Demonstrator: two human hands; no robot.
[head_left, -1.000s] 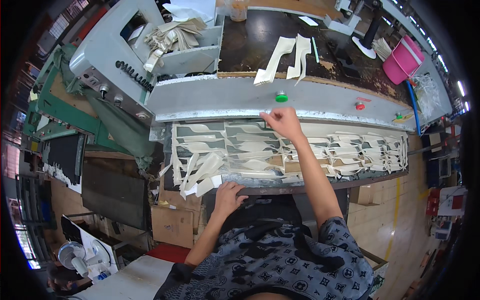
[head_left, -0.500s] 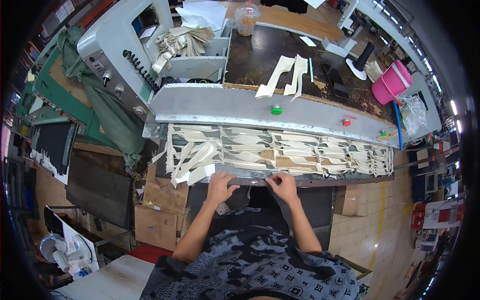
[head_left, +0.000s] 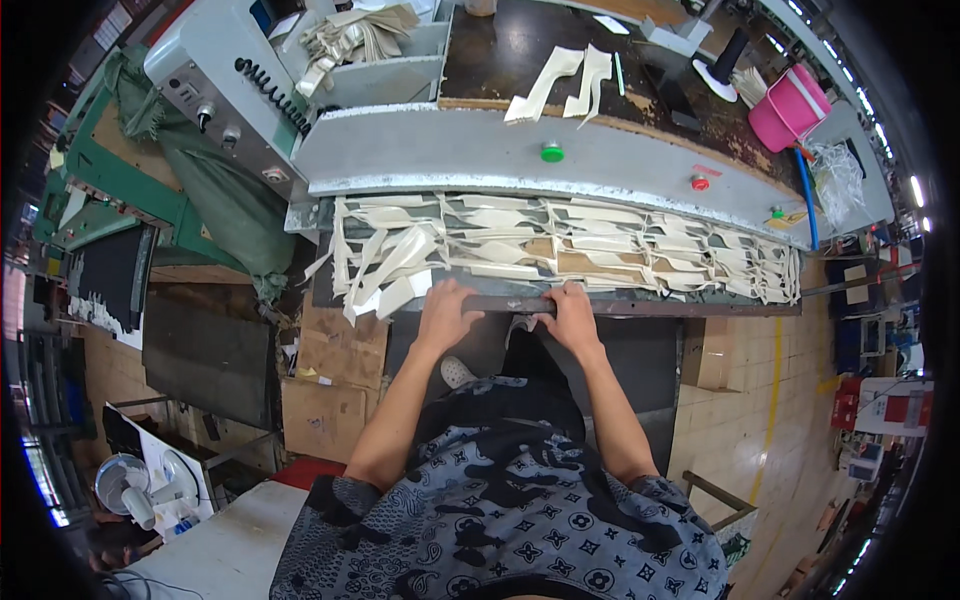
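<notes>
Where both hands (head_left: 447, 318) (head_left: 573, 320) grip, board edge (head_left: 512, 304) (dark) hides.

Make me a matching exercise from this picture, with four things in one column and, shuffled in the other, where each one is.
Things
1. Left hand
2. Pink bucket
3. Large green push button
4. White fan

Places
A. On the grey panel, left of the red push button
B. At the lower left of the view
C. At the dark front edge, beside the loose cream pieces
D. At the right end of the dark brown tabletop

Pairs
1-C, 2-D, 3-A, 4-B
</notes>
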